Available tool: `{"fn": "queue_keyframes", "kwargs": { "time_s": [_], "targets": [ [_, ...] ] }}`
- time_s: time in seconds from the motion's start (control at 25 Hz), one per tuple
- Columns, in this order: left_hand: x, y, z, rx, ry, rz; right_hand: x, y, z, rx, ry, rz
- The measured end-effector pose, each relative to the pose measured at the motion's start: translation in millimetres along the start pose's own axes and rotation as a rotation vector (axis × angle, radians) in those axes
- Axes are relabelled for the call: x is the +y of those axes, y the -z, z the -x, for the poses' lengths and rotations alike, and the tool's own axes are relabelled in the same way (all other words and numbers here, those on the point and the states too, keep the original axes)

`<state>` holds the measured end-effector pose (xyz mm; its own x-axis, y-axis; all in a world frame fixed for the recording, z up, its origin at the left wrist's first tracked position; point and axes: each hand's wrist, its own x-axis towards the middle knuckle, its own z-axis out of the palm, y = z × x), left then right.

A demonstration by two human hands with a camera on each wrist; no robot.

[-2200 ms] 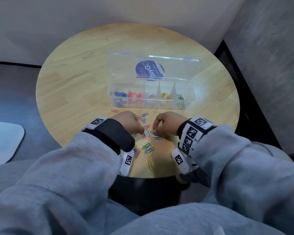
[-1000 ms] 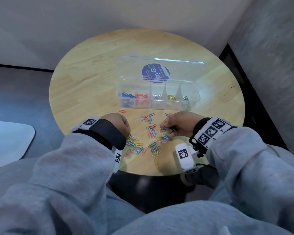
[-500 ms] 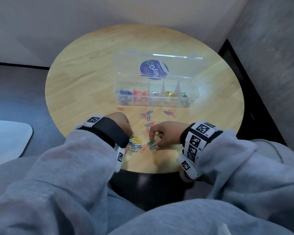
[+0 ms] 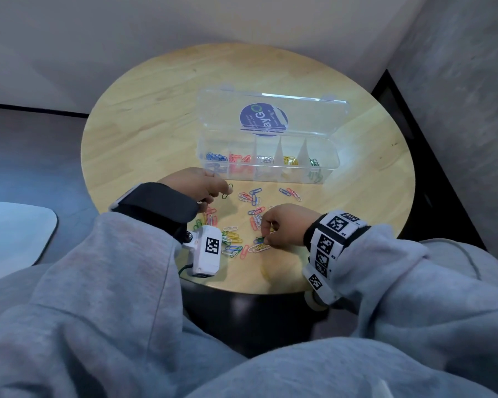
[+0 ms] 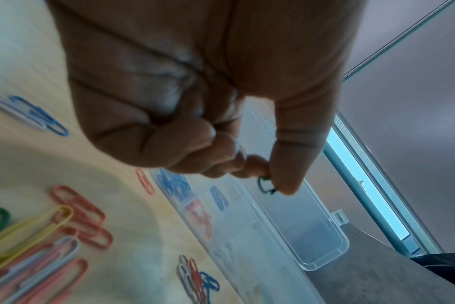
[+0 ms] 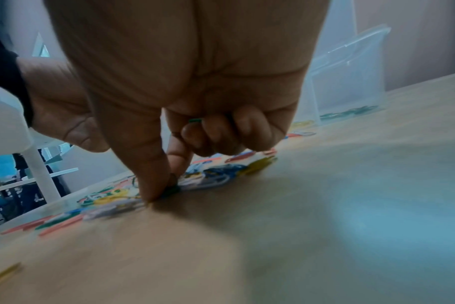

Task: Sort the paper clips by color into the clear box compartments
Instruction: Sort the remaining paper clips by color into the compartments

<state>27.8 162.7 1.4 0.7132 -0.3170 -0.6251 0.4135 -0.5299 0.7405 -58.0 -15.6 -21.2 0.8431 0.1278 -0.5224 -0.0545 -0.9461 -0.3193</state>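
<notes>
The clear box [image 4: 332, 165] stands open at mid-table, its compartments holding blue, red, white, yellow and green clips from left to right. Loose mixed-colour paper clips [image 4: 233, 242] lie scattered in front of it. My left hand [image 4: 220, 193] is raised just in front of the box's left end, where thumb and forefinger pinch a green paper clip [image 5: 264, 185]. At the near side of the pile my right hand [image 4: 266, 239] pinches a dark green clip [image 6: 173, 189] against the table. Another green clip [image 6: 195, 120] is tucked in its curled fingers.
The round wooden table [image 4: 144, 133] stands in a corner, with walls behind and to the right. The box's lid [image 4: 273, 116], bearing a blue sticker, stands up behind the compartments. A few stray clips [image 4: 291, 193] lie just before the box.
My left hand has lifted from the pile towards the box's left end with a green clip. My right hand stays low on the near side of the pile.
</notes>
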Motion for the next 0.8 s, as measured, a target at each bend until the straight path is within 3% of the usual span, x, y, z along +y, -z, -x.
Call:
{"fn": "queue_keyframes", "kwargs": {
  "time_s": [0.32, 0.48, 0.6, 0.8],
  "targets": [
    [6.6, -4.4, 10.1, 0.032, 0.018, 0.169, 15.0, 5.7, 1.4, -0.011, -0.117, -0.272],
    [8.2, -5.0, 13.3, 0.017, 0.038, 0.244, 17.9, 11.0, -0.2, -0.023, -0.178, -0.608],
    [7.2, -4.2, 13.9, 0.045, 0.039, 0.268, 17.5, 10.5, 2.4, -0.044, -0.161, -0.826],
    [4.2, -1.5, 11.8, 0.125, 0.058, 0.201, 18.9, 7.3, 3.3, -0.043, -0.135, -0.951]
  ]
}}
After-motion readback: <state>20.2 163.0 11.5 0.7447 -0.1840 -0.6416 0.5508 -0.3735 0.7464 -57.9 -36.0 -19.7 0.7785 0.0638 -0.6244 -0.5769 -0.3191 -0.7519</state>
